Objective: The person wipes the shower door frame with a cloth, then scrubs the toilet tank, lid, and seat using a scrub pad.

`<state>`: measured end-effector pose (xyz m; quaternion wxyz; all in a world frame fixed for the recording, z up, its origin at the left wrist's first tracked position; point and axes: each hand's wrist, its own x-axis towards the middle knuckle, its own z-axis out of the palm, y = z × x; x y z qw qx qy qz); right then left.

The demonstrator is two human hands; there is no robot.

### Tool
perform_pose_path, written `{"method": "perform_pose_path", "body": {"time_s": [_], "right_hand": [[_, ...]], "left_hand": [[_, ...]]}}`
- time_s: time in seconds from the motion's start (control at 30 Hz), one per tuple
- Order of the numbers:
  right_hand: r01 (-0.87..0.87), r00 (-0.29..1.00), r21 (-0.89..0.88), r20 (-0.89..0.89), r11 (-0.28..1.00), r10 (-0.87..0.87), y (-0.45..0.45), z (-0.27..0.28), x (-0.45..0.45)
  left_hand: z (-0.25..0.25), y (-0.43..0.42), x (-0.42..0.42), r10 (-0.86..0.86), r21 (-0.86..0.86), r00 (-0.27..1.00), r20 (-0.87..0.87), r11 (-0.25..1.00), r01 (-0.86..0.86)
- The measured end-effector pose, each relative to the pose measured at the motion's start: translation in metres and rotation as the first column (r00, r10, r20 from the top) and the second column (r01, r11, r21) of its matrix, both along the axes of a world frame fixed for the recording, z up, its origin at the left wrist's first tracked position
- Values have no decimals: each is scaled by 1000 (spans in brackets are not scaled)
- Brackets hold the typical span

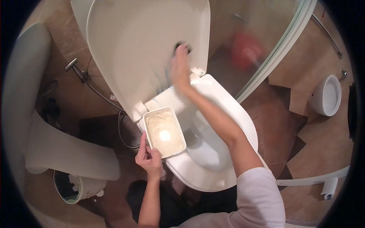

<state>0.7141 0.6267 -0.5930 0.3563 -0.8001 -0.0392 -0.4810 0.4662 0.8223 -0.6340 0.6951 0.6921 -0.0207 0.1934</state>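
My left hand (149,157) grips a white rectangular tub (174,153) by its near left side, thumb and fingers closed around the edge. A smooth cream-coloured paste (161,123) fills the tub, with a bright light reflection on it. Over the front left part of the toilet seat (249,125), the tub is held close to the lid hinge. My right hand (180,68), blurred by motion, presses a small dark pad-like thing (184,47) against the inside of the raised toilet lid (133,41). The hand covers most of that dark thing.
A spray hose (76,70) hangs at the left wall. Below it are a white basin (80,152) and a waste bin (85,190). A glass shower panel (279,49) stands right of the toilet, a red object (247,51) behind it. A white bowl-shaped fixture (327,97) is far right.
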Motion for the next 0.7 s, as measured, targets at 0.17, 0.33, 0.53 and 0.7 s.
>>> {"method": "perform_pose_path", "body": {"time_s": [0.17,0.33,0.53,0.7], "right_hand": [[-147,969,80,-188,986,159,-17,23,7],[-231,864,-78,-475,970,168,50,-33,-53],[-362,843,36,-413,931,344,-2,-10,-54],[-404,901,-317,-303,858,311,-14,-20,-42]], "left_hand": [[-9,-3,8,49,-59,996,72,997,-44],[-8,-1,7,48,-67,996,70,997,-43],[-11,1,2,43,-88,999,33,995,-40],[-8,4,3,25,-109,1000,14,994,-23]]}}
